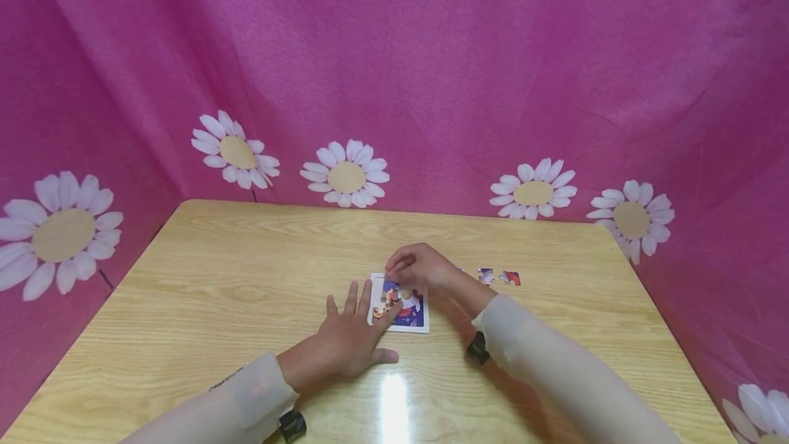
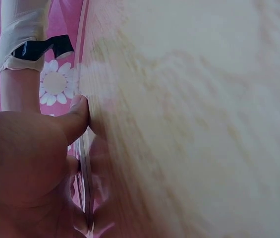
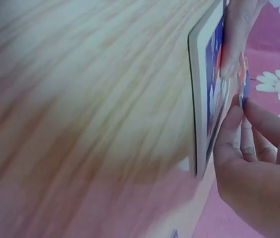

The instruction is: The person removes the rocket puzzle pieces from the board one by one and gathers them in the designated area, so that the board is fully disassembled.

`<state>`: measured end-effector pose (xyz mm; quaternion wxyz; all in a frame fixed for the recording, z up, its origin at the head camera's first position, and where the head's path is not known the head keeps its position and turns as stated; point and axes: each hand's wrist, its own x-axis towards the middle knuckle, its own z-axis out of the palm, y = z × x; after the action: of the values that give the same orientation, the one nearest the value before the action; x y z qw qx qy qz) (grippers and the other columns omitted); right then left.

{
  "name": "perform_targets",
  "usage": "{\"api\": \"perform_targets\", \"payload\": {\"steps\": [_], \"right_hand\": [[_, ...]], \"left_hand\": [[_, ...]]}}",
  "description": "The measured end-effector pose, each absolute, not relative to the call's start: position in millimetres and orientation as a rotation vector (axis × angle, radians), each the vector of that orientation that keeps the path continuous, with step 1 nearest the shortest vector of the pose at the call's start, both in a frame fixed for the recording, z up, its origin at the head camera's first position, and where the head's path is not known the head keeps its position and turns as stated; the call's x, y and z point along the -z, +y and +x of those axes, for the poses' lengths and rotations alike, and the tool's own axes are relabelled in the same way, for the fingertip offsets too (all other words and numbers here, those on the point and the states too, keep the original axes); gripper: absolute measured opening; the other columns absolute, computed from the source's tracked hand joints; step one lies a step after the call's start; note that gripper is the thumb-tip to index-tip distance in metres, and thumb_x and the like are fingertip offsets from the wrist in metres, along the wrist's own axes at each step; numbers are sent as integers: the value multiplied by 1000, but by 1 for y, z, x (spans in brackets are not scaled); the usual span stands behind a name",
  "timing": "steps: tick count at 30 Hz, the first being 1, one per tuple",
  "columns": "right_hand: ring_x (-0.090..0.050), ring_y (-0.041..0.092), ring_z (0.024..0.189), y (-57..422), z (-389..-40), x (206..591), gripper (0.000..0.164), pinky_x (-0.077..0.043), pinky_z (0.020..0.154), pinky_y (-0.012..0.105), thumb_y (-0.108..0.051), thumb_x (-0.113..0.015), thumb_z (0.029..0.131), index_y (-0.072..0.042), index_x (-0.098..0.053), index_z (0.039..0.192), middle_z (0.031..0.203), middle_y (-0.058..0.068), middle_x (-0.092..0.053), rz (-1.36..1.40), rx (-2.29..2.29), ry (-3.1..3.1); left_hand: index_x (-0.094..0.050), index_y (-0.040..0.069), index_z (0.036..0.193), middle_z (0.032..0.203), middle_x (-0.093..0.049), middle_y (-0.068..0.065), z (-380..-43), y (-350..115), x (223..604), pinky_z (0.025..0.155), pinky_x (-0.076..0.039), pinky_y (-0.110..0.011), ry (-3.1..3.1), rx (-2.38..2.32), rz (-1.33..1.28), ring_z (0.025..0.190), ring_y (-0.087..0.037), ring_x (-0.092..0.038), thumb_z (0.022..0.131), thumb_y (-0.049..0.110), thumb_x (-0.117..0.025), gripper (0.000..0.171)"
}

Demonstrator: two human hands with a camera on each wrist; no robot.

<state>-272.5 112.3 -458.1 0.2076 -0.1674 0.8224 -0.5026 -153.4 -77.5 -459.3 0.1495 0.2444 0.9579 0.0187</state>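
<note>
A small jigsaw puzzle tray [image 1: 416, 329] with a white border lies on the table, part of its purple and red picture in place. My left hand [image 1: 348, 338] is spread palm down at its left edge, with the index finger resting on the picture. Above the tray's far side, my right hand [image 1: 425, 267] pinches a jigsaw piece [image 3: 244, 82] between thumb and index finger. In the right wrist view this piece is tilted on edge, close over the tray. The left wrist view shows the left thumb [image 2: 79, 111] against the tabletop.
Right of the tray lie loose jigsaw pieces [image 1: 510, 278], one of them partly hidden by the right wrist. The wooden table [image 1: 246, 259] ends at a pink curtain [image 1: 431, 88] with large daisies. Both wrists carry black straps [image 1: 292, 425].
</note>
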Motion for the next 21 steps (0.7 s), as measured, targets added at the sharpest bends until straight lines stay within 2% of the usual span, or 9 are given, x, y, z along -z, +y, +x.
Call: {"api": "perform_targets", "payload": {"steps": [5, 10, 14, 21], "right_hand": [[-74, 16, 88, 123, -273, 459, 17, -58, 84, 30, -2, -75, 92, 3, -74, 107, 100, 13, -79, -480, 1382, 2336], [-73, 16, 88, 133, -272, 459, 17, -58, 83, 30, -3, -76, 91, 3, -74, 107, 100, 13, -79, -488, 1395, 2341], [-75, 19, 90, 141, -269, 459, 18, -58, 83, 28, 0, -75, 91, 7, -72, 108, 102, 17, -78, -502, 1431, 2322], [-75, 20, 92, 155, -264, 456, 17, -57, 81, 28, 0, -73, 92, 6, -72, 108, 103, 17, -78, -452, 1438, 2310]], "left_hand": [[-23, 37, 165, 169, -9, -30, -153, -77, 459, 111, -20, -80, 2746, -58, 690, 154, -54, -7, 95, 77, -44, 83], [-21, 38, 165, 169, -7, -29, -155, -76, 462, 112, -19, -79, 2741, -54, 682, 154, -53, -5, 94, 78, -42, 84], [-21, 40, 165, 169, -7, -29, -155, -76, 465, 111, -20, -79, 2746, -43, 684, 154, -54, -6, 94, 79, -42, 84], [-21, 39, 165, 169, -8, -30, -155, -76, 462, 111, -21, -79, 2754, -49, 689, 154, -54, -8, 95, 77, -44, 83]]}}
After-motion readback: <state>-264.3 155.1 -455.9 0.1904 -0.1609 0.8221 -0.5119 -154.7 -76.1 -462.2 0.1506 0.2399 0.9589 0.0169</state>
